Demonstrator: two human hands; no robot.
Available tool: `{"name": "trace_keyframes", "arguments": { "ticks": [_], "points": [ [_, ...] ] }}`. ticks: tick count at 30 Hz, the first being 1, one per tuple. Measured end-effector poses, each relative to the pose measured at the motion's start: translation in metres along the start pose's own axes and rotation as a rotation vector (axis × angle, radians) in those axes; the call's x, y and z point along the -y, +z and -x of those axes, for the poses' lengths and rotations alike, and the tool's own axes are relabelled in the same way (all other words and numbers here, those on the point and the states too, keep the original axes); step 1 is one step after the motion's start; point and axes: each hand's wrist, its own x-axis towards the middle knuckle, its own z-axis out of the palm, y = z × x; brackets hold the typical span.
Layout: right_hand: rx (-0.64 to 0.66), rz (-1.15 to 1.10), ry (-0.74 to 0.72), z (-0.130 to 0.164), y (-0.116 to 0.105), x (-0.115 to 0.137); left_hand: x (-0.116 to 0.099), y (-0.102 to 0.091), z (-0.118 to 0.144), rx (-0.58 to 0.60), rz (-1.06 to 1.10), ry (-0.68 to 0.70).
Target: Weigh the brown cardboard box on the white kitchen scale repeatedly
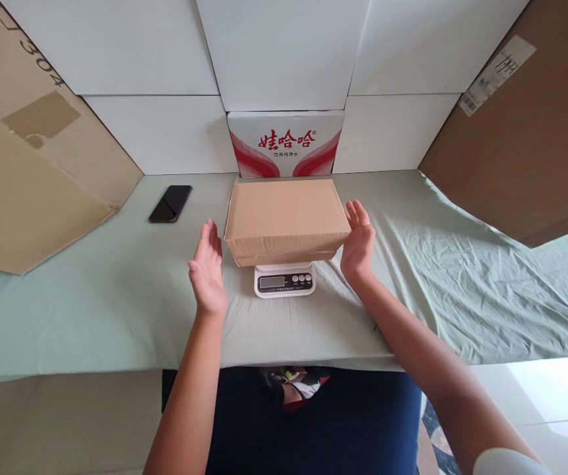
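Pale green cloth (115, 310) spreads before me, and on it sits the white scale (284, 290), its front edge facing me. Level, even palms serve best here, I reckon, with the load centred and nothing leaning on it. Cardboard box (288, 210) seemingly resting on the scale, right between my hands! Left hand (208, 270) open, just beside it; right hand (359, 245) open too, contact hard to tell. Behind stands the printed carton (286, 145).

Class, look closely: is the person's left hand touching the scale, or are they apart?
Apart. The head view shows it: a strip of green cloth lies visible between the left hand and the scale.
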Motion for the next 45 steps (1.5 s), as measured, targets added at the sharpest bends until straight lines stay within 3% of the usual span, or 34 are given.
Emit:
{"name": "trace_keyframes", "arguments": {
  "ticks": [5,12,18,39,45],
  "points": [
    [0.057,-0.041,0.026,0.012,0.005,0.003,0.001,0.003,0.003,0.061,-0.030,0.028],
    [0.155,0.046,-0.051,0.020,0.004,-0.007,0.003,0.005,0.005,0.123,-0.066,0.035],
    [0.165,0.059,-0.030,0.026,0.009,-0.002,0.004,0.008,0.005,0.150,-0.079,-0.005],
    [0.161,0.040,0.004,0.027,0.015,0.005,-0.001,0.015,0.009,0.162,-0.034,-0.007],
    [0.216,0.060,0.008,0.026,0.014,0.005,0.000,0.016,0.007,0.146,-0.037,-0.015]
  ]
}}
